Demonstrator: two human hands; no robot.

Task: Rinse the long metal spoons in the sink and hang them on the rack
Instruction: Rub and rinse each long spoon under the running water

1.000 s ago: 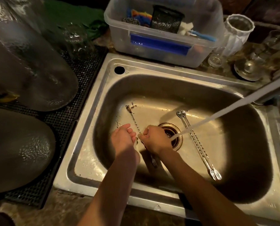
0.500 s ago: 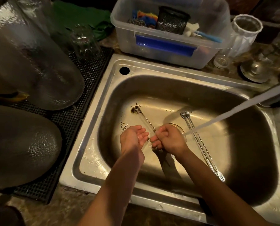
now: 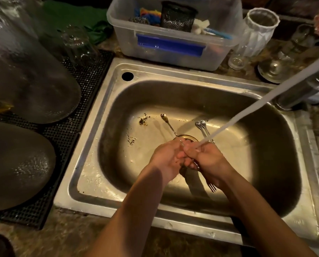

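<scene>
Both hands meet over the drain of the steel sink [image 3: 103,175]. My right hand [image 3: 208,162] grips a long metal spoon [image 3: 169,125] by the middle of its twisted stem; the bowl end points up-left and the fork end [image 3: 211,186] sticks out below the hand. My left hand [image 3: 166,160] closes its fingers on the same stem beside the right hand. The water stream [image 3: 247,112] falls on my right hand's fingers. Two more long spoons [image 3: 202,127] lie together on the sink floor, partly hidden behind my right hand.
The tap [image 3: 307,89] stands at the right rim. A clear plastic tub [image 3: 173,32] of scrubbers sits behind the sink. Glass vessels [image 3: 25,71] rest on a black mat [image 3: 92,78] on the left; glasses [image 3: 257,34] stand at the back right. Food specks [image 3: 144,119] dot the sink floor.
The held spoon has been lifted off the sink floor and carried right, away from the specks, into the water stream. Both hands moved right with it and closed together.
</scene>
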